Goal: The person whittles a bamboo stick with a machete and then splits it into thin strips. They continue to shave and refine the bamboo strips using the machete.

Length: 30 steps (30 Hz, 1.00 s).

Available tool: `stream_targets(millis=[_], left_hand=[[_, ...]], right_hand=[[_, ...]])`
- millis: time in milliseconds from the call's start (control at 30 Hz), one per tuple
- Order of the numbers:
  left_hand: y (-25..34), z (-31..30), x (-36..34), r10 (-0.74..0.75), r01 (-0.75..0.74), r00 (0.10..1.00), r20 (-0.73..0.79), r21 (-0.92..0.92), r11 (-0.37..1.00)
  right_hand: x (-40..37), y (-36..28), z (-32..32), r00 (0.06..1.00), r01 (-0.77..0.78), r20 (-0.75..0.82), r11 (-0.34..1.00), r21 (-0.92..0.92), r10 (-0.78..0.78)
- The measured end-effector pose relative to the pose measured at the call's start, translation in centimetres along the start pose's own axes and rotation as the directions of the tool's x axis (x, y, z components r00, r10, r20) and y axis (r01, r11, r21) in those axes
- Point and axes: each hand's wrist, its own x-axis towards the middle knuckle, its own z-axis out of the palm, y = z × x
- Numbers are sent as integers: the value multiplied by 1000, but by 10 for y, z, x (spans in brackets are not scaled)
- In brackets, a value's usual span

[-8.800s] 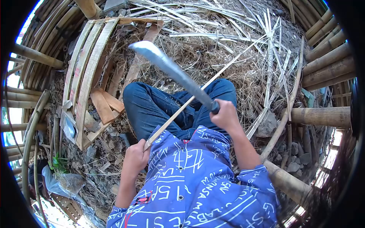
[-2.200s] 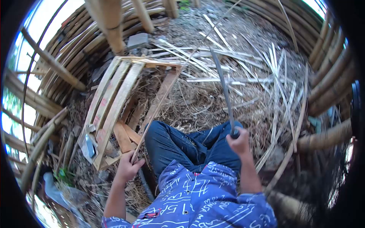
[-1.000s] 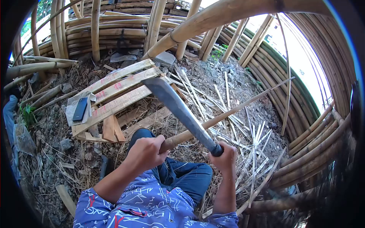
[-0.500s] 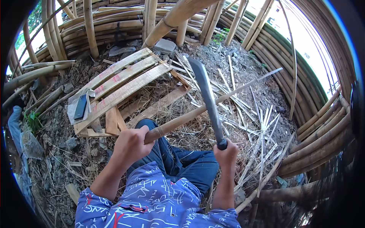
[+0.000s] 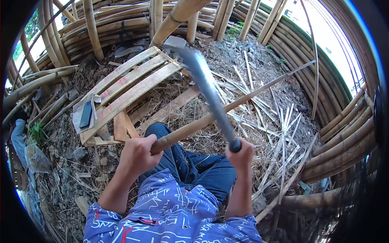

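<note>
My left hand (image 5: 139, 154) is wrapped round the thick end of a bamboo pole (image 5: 186, 133), which slants up and away to the right and narrows toward its far tip. In my right hand (image 5: 240, 153) is the dark handle of a machete (image 5: 208, 87). Its long blade points up and to the left, blurred near the tip, and crosses the pole in this view a little beyond its middle. Both hands are closed, held over my crossed legs in dark trousers.
A slatted wooden pallet (image 5: 133, 90) lies ahead to the left, with a phone (image 5: 86, 114) on plastic upon it. Split bamboo strips (image 5: 283, 141) litter the ground at right. Stacked bamboo poles (image 5: 324, 87) and upright posts (image 5: 92, 30) surround the spot. A thick bamboo (image 5: 178, 18) slants overhead.
The machete blade has tilted further left and blurred, its handle rising slightly. The pole's far tip has shifted right and up. Both hands keep their grips.
</note>
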Motion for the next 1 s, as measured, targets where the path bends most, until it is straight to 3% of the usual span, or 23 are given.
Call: stream_targets(millis=[100, 133, 533, 1000], left_hand=[[-2, -6, -5, -27, 27, 1000, 1, -30, 999], [-1, -6, -5, -28, 28, 1000, 14, -16, 999], [-20, -3, -11, -73, 72, 997, 31, 18, 997], [-25, -4, -14, -115, 115, 993, 38, 6, 993]], right_hand=[[9, 25, -11, 994, -107, 35, 994, 12, 106], [7, 27, -10, 995, -99, -16, 993, -69, 98], [-6, 11, -3, 985, -161, 41, 984, -76, 165], [-8, 4, 1, 993, -106, 35, 992, -66, 109]])
